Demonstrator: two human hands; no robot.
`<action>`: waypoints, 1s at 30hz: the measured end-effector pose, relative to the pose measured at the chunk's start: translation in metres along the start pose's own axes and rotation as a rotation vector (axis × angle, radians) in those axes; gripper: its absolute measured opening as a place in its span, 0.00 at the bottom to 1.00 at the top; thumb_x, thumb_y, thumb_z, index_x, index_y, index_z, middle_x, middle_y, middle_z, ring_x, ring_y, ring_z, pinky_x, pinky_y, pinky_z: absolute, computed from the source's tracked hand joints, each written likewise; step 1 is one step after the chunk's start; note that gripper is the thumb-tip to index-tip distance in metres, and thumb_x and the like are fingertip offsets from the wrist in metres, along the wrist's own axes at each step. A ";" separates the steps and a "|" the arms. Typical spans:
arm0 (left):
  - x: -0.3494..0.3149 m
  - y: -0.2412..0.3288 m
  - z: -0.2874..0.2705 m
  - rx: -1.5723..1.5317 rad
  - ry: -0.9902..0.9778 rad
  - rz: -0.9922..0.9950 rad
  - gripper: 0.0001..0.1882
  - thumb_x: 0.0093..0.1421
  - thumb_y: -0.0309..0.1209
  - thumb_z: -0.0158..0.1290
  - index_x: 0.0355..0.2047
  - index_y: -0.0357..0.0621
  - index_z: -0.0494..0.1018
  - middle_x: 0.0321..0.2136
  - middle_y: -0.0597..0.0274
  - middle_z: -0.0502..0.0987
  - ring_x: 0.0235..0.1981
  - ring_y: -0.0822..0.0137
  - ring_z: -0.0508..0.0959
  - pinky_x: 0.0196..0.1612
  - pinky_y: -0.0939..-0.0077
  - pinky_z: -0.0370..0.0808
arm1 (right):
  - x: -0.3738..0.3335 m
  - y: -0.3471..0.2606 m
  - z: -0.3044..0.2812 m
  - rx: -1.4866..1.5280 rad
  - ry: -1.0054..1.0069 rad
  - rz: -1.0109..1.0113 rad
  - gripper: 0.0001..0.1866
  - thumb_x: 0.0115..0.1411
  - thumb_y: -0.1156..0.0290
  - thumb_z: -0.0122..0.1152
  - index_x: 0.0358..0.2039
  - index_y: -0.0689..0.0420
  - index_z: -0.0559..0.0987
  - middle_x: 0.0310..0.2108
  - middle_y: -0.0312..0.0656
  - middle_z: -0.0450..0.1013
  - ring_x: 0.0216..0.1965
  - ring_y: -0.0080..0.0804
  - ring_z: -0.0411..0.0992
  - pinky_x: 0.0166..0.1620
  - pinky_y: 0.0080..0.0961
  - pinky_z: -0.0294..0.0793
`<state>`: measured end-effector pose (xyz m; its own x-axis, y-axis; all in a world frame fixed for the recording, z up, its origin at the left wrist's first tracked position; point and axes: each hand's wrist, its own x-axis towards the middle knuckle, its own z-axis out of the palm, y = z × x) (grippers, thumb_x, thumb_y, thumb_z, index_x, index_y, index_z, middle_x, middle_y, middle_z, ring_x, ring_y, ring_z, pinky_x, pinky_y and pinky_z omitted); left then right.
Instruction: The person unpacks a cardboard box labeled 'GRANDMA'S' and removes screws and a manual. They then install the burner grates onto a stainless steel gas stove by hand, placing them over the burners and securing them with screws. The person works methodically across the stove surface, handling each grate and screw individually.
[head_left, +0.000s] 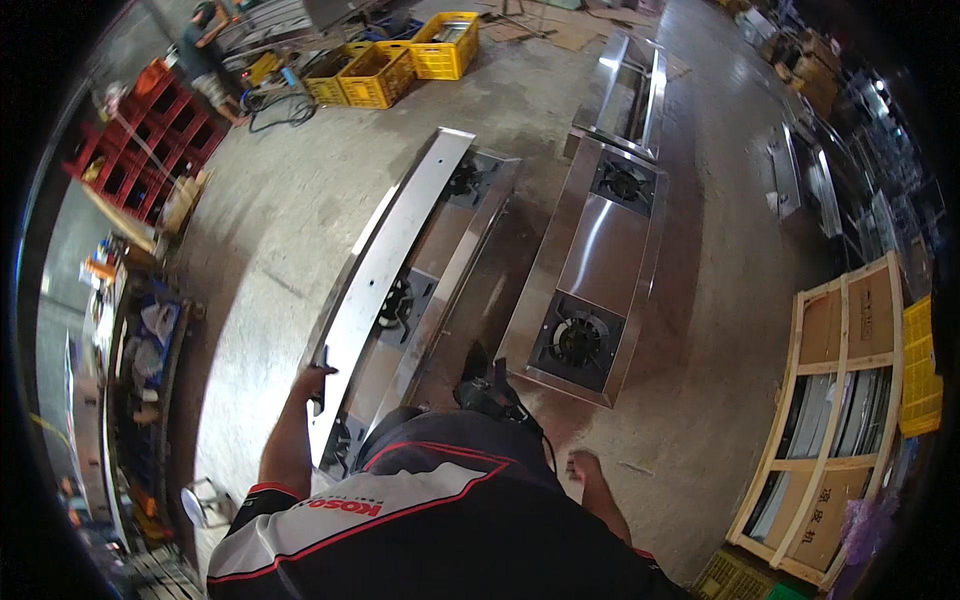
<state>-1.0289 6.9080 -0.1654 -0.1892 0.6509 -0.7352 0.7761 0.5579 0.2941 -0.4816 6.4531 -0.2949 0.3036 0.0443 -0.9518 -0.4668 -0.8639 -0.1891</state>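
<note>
My left hand (318,382) is closed round a small, thin dark object whose kind I cannot make out, over the near end of a long stainless-steel gas stove (470,240). A raised steel panel (385,255) with small holes runs along the stove's left side. Several black burners sit in it, one of them a burner (397,303) near its middle. My right hand (583,467) hangs low beside my body, over the floor, fingers loosely bent and apart, with nothing seen in them. A dark object (492,392) with a cord shows in front of my waist, partly hidden.
Right of the long stove stands a two-burner steel stove (605,250), with a steel frame (630,95) beyond it. Yellow crates (378,75) and red bins (150,140) stand far left. A wooden crate (825,420) is at right; a person (205,60) works at the far left.
</note>
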 end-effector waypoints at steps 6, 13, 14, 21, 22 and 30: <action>0.065 0.106 0.067 0.280 -0.385 -0.131 0.27 0.52 0.50 0.63 0.41 0.37 0.79 0.34 0.48 0.81 0.32 0.51 0.82 0.36 0.51 0.79 | -0.081 -0.245 -0.005 0.187 0.098 -0.600 0.14 0.65 0.61 0.58 0.46 0.56 0.75 0.37 0.38 0.75 0.30 0.27 0.75 0.31 0.25 0.73; 0.166 0.299 0.065 0.190 -0.473 -0.173 0.27 0.51 0.50 0.64 0.41 0.38 0.79 0.34 0.46 0.81 0.33 0.51 0.82 0.36 0.50 0.80 | -0.093 -0.485 -0.072 0.414 0.352 -0.871 0.13 0.66 0.59 0.60 0.41 0.56 0.77 0.33 0.36 0.75 0.29 0.25 0.76 0.32 0.22 0.74; 0.181 0.325 0.067 0.174 -0.496 -0.188 0.27 0.51 0.50 0.64 0.41 0.38 0.79 0.35 0.46 0.81 0.33 0.51 0.82 0.36 0.49 0.80 | -0.086 -0.522 -0.071 0.384 0.359 -0.854 0.13 0.66 0.60 0.60 0.40 0.56 0.77 0.33 0.35 0.75 0.29 0.25 0.75 0.31 0.22 0.74; 0.293 0.607 0.057 0.092 -0.584 -0.090 0.27 0.51 0.50 0.64 0.41 0.38 0.79 0.36 0.45 0.81 0.33 0.51 0.83 0.37 0.48 0.80 | 0.024 -0.677 -0.039 0.219 0.386 -0.606 0.13 0.64 0.67 0.58 0.45 0.61 0.76 0.36 0.40 0.76 0.34 0.30 0.76 0.35 0.28 0.76; 0.301 0.640 0.054 0.111 -0.519 -0.147 0.29 0.50 0.49 0.65 0.42 0.37 0.79 0.36 0.44 0.81 0.34 0.51 0.83 0.38 0.48 0.80 | 0.024 -0.695 -0.033 0.203 0.393 -0.545 0.17 0.60 0.69 0.59 0.48 0.65 0.75 0.37 0.43 0.76 0.34 0.33 0.75 0.36 0.32 0.76; 0.364 0.774 0.040 0.034 -0.417 -0.095 0.30 0.49 0.53 0.64 0.35 0.33 0.82 0.27 0.50 0.79 0.26 0.57 0.78 0.32 0.58 0.75 | 0.111 -0.726 -0.030 0.421 0.149 -0.065 0.11 0.61 0.69 0.58 0.40 0.62 0.75 0.35 0.45 0.72 0.32 0.36 0.72 0.28 0.31 0.71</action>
<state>-0.4728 7.5558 -0.2301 -0.0064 0.3298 -0.9440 0.7876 0.5833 0.1984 -0.0839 7.0706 -0.2562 0.4452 -0.0075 -0.8954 -0.7307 -0.5810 -0.3584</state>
